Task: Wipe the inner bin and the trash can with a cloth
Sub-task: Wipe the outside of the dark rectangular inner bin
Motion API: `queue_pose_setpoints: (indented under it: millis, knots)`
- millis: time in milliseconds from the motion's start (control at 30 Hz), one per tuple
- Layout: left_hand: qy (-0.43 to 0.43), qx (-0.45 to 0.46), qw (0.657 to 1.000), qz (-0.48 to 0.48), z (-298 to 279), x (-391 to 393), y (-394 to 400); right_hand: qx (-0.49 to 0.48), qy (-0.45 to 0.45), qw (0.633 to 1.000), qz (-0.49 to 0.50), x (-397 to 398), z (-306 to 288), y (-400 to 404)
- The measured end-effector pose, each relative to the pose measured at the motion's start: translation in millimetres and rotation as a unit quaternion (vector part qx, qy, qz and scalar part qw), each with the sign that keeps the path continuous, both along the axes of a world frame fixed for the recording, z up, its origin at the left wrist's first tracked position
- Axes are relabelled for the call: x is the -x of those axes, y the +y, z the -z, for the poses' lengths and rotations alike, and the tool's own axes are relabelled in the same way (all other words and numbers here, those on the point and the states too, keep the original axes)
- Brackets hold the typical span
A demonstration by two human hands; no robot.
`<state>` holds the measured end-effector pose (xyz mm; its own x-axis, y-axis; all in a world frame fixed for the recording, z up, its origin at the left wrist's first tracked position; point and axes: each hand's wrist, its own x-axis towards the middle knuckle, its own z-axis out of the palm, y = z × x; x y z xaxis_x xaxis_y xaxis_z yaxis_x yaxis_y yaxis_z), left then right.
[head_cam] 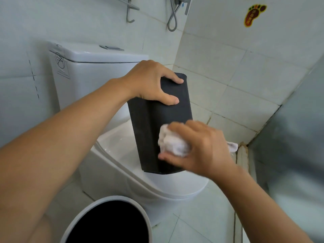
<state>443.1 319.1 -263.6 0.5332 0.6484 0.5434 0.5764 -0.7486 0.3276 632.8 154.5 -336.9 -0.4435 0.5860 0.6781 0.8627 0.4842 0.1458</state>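
A black inner bin stands upside down over the open toilet bowl, tilted slightly. My left hand grips its upper end, fingers over the top edge. My right hand presses a bunched white cloth against the bin's lower right side, and a tail of the cloth sticks out past the hand on the right. The white round trash can stands on the floor at the bottom, its dark inside open to view.
A white toilet with its cistern fills the middle. Tiled walls close in behind and to the right, with a shower hose and a metal hook above. A frosted glass panel stands at the right.
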Motion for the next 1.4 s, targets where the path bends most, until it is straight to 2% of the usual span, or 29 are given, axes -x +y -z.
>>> queue_pose_setpoints:
  millis: [67,133,233,300,367,433,567,800,867,1000,1067,1167,1267,1400]
  knots:
    - [0.001,0.001,1.000,0.009,-0.7,-2.5,-1.6,0.012,-0.041,0.999,-0.033,-2.3,7.6,-8.6]
    - [0.006,-0.009,1.000,0.014,-1.4,-4.8,-3.5,0.000,-0.036,0.999,-0.027,-3.0,7.8,-7.5]
    - [0.008,-0.013,1.000,0.008,-0.8,-2.4,-3.1,-0.004,0.051,0.998,0.030,-3.8,-2.8,5.1]
    - [0.010,-0.016,1.000,0.002,-0.2,0.1,-2.4,0.020,0.137,0.986,0.094,-11.4,-10.6,13.4]
    - [0.008,-0.011,1.000,-0.004,-0.3,1.3,-2.7,0.048,0.186,0.973,0.125,-20.4,-9.5,15.6]
    - [0.004,0.001,1.000,-0.002,-0.4,0.1,-2.3,0.052,0.179,0.979,0.085,-21.6,-2.4,7.8]
    - [-0.005,0.005,1.000,0.015,-0.3,-3.8,-2.3,0.033,0.055,0.998,-0.014,-19.8,11.6,-5.5]
    - [-0.009,0.003,1.000,0.002,1.5,-0.1,-1.2,0.024,0.182,0.979,0.087,-30.0,3.6,10.1]
    - [-0.019,0.015,1.000,-0.005,1.2,0.9,-2.1,0.015,0.162,0.983,0.087,-20.6,4.6,7.7]
    - [-0.026,0.030,0.999,0.008,1.1,1.6,-3.2,-0.012,-0.001,1.000,-0.005,-0.7,8.9,-0.5]
    - [-0.022,0.026,0.999,0.017,1.6,0.3,-4.8,-0.012,-0.029,0.999,-0.030,-4.4,8.6,0.7]
    - [-0.029,0.016,0.999,0.015,1.9,3.7,-3.0,0.034,0.108,0.994,0.009,-26.4,6.7,7.0]
    - [-0.037,0.024,0.999,0.000,3.3,10.7,0.6,0.070,0.236,0.966,0.082,-50.1,10.3,15.3]
    - [-0.028,0.030,0.999,-0.008,3.0,10.1,-0.2,0.104,0.288,0.950,0.064,-52.8,17.4,15.3]
